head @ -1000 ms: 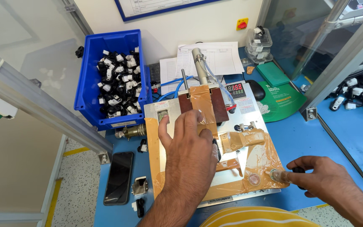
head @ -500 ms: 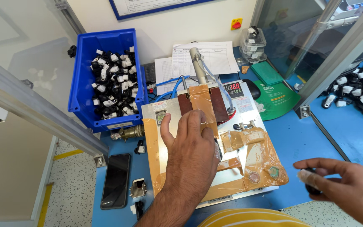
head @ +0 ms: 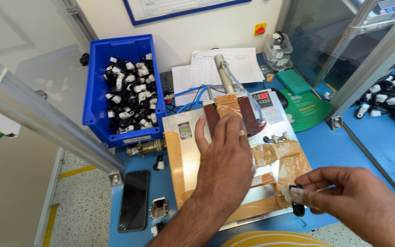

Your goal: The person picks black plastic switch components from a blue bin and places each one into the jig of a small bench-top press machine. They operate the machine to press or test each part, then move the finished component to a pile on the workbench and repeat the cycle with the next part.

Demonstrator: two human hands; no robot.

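Note:
My left hand (head: 225,160) lies flat, palm down, on a taped metal fixture plate (head: 184,160), with its fingertips near a brown clamp block (head: 232,110). My right hand (head: 348,201) is at the plate's front right corner. Its thumb and fingers pinch a small black and white part (head: 297,201) just above the tape-covered edge. A metal cylinder (head: 224,75) with blue tubes rises behind the clamp block.
A blue bin (head: 124,91) of several black and white parts stands at the back left. A dark phone (head: 134,206) and a small metal piece (head: 159,208) lie left of the plate. Papers (head: 238,64), a green pad (head: 307,107) and more parts (head: 394,98) sit behind and right.
My right hand lifted off the plate's right corner, swung out to the right, then came back holding the small black and white part. My left hand stayed pressed on the plate.

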